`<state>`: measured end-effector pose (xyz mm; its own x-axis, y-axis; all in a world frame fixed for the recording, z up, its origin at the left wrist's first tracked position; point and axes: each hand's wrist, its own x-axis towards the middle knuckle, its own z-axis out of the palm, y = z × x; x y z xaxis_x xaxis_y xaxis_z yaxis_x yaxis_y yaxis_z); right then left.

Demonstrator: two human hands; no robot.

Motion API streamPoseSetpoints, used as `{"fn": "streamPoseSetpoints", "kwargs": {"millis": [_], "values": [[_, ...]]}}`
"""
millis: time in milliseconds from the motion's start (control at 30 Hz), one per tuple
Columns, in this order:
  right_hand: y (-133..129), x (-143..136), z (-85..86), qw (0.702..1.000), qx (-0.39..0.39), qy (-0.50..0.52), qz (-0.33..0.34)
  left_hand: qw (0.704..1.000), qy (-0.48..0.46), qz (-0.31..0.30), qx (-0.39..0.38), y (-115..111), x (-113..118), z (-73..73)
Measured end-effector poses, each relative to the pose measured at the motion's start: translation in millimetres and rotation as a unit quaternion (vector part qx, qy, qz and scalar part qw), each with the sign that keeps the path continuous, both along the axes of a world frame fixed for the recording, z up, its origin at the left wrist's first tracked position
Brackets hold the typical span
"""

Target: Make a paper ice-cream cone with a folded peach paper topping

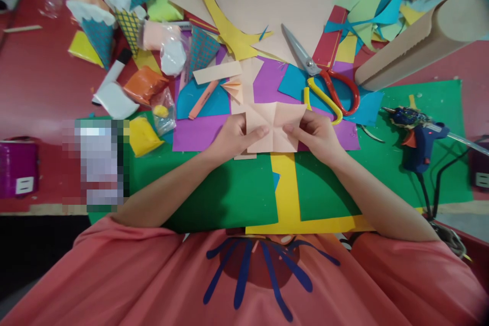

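Note:
A creased square of pale peach paper (274, 135) is stretched between my two hands, its fold lines crossing at the middle. My left hand (242, 135) pinches its left edge, thumb on the front face. On the right edge, my right hand (315, 132) grips it the same way, its fingers hidden behind. Just beyond the square lie a small pleated peach paper piece (234, 90), an orange strip (204, 99) and a cream paper strip (217, 72). Scissors (311, 66) with red and yellow handles rest past my right hand, blades pointing away.
A blue glue gun (418, 147) stands at the right on green sheet (439, 102), its cord trailing down. Behind it leans a beige paper roll (412, 46). Patterned paper cones (93, 33) and clay packets (144, 85) crowd the left, near a blurred-out rectangular object (100, 163).

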<state>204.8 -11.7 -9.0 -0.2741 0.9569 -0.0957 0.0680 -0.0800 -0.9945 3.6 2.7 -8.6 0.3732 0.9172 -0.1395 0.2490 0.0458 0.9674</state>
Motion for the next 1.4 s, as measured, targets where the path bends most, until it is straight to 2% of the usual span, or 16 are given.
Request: {"fn": "streamPoseSetpoints", "kwargs": {"millis": [133, 267, 433, 533, 633, 800, 1000, 1133, 1267, 1400], "values": [[0.4, 1.1, -0.8, 1.0, 0.0, -0.002, -0.007, 1.0, 0.01, 0.004, 0.005, 2.5, -1.0, -0.6], [-1.5, 1.4, -2.8, 0.999, 0.036, -0.017, -0.029, 0.999, -0.038, 0.024, -0.008, 4.8, -0.5, -5.2], [-6.7, 1.0, -5.8, 0.982, 0.176, -0.05, -0.055, 0.991, -0.11, 0.071, -0.02, 7.7, -2.5, -22.7], [-7.5, 1.7, -5.1, 0.97, 0.235, -0.059, -0.022, 0.991, -0.117, 0.071, -0.012, 8.5, -4.4, -28.9], [-6.8, 2.7, -1.7, 0.956, 0.27, -0.112, 0.012, 0.992, -0.107, 0.064, -0.007, 8.0, -5.6, -28.4], [-6.1, 3.3, 1.1, 0.962, 0.239, -0.131, -0.009, 0.994, -0.099, 0.035, 0.023, 8.7, -4.3, -26.5], [-2.9, 3.8, -3.0, 0.973, 0.204, -0.064, -0.085, 0.971, -0.204, 0.037, 0.118, 10.4, -3.2, -24.8], [0.2, 3.9, -4.0, 0.975, 0.184, -0.023, -0.125, 0.966, -0.159, 0.053, 0.194, 8.6, -5.8, -24.0], [0.3, 4.1, -4.0, 0.975, 0.184, -0.017, -0.125, 0.949, -0.126, 0.042, 0.285, 9.1, -6.2, -27.2], [-0.9, 4.6, -3.5, 0.976, 0.188, -0.024, -0.111, 0.949, -0.141, 0.034, 0.279, 8.8, -5.5, -27.7]]}}
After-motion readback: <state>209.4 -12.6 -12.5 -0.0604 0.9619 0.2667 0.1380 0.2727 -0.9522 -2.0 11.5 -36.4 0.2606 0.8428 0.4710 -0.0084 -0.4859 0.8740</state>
